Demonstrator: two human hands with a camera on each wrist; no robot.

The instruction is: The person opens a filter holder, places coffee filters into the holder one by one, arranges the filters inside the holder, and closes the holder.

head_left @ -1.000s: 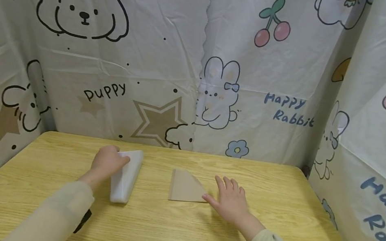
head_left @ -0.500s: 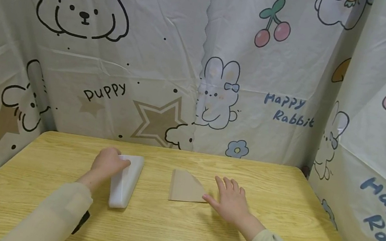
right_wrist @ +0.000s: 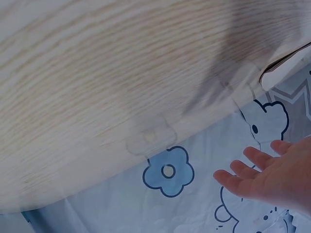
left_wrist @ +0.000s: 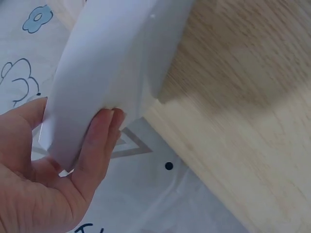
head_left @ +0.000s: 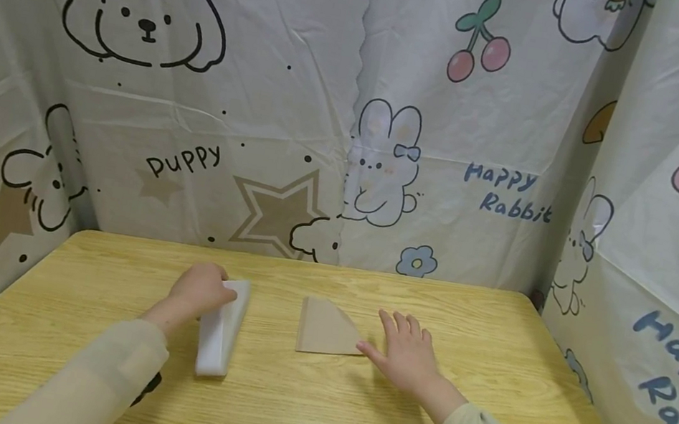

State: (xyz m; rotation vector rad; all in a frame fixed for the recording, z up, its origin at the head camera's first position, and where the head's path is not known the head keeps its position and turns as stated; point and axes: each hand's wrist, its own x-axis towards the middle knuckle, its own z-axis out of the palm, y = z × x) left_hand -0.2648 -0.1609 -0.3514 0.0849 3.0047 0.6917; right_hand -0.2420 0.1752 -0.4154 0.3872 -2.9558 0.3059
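Note:
My left hand grips a long, white, tapered box-like thing by its far end, at the left of the table in the head view. In the left wrist view, thumb and fingers pinch the smooth white thing from both sides. To its right lies a folded tan paper, shaped like a cone coffee filter, flat on the wood. My right hand is spread, with its thumb at the paper's right tip; whether they touch I cannot tell. In the right wrist view the right hand's fingers hold nothing.
A yellow wood-grain table spreads beneath both hands. Printed cloth hangs behind its far edge, and more cloth hangs at the right side.
My left hand has shifted the white thing slightly toward me and tilted it, so more of its left side shows. The tan paper and right hand have stayed in place.

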